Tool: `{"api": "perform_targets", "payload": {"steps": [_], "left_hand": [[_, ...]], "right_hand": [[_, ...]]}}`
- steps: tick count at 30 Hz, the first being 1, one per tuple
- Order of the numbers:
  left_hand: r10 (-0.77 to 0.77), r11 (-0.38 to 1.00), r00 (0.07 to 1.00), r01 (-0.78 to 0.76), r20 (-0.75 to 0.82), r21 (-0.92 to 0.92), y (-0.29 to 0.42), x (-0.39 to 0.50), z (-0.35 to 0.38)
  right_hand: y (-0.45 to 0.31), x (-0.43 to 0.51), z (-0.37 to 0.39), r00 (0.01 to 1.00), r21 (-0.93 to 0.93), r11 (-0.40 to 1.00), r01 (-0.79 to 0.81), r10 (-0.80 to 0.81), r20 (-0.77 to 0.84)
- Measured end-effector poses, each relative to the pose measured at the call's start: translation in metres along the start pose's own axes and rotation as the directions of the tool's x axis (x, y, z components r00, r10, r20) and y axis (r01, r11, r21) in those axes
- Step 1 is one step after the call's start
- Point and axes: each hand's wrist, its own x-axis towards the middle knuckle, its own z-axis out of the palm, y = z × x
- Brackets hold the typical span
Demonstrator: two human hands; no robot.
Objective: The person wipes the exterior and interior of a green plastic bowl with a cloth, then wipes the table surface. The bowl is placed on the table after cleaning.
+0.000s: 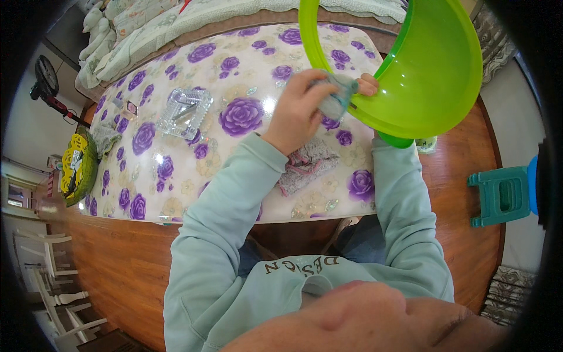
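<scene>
My left hand (299, 112) grips a crumpled translucent bluish cloth or mesh (336, 94) against the lower rim of a bright green plastic piece (422, 83). This piece is large and curved, with a wide open ring shape, and is raised over the table's right side. My right hand (367, 84) holds it by the rim; only some fingers show, the rest being hidden behind the plastic. Below my left wrist, a folded grey and pink cloth (308, 169) lies on the flower-patterned table (176, 189).
On the table's left half stand a clear ridged plastic tray (184, 112) and a small bottle (130, 108). A grey cloth (105, 137) and a green basket with yellow trim (80, 167) are at the left edge. A teal stool (501, 196) stands at right; a sofa (189, 26) lies beyond.
</scene>
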Motion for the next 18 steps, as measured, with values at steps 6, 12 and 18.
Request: {"api": "perform_targets", "payload": {"steps": [6, 12, 18], "left_hand": [[0.032, 0.995, 0.984, -0.015, 0.176, -0.099, 0.013, -0.005, 0.015], [0.154, 0.976, 0.971, -0.121, 0.182, -0.181, 0.036, -0.007, 0.021], [0.136, 0.977, 0.975, -0.102, 0.175, -0.19, 0.037, -0.01, 0.024]], "right_hand": [[0.0, 0.004, -0.023, 0.99, 0.189, 0.972, -0.139, 0.131, 0.055], [0.006, -0.002, -0.031, 0.98, 0.194, 0.962, -0.193, 0.179, 0.087], [0.016, 0.01, -0.046, 0.955, 0.306, 0.915, -0.263, 0.202, 0.215]]}}
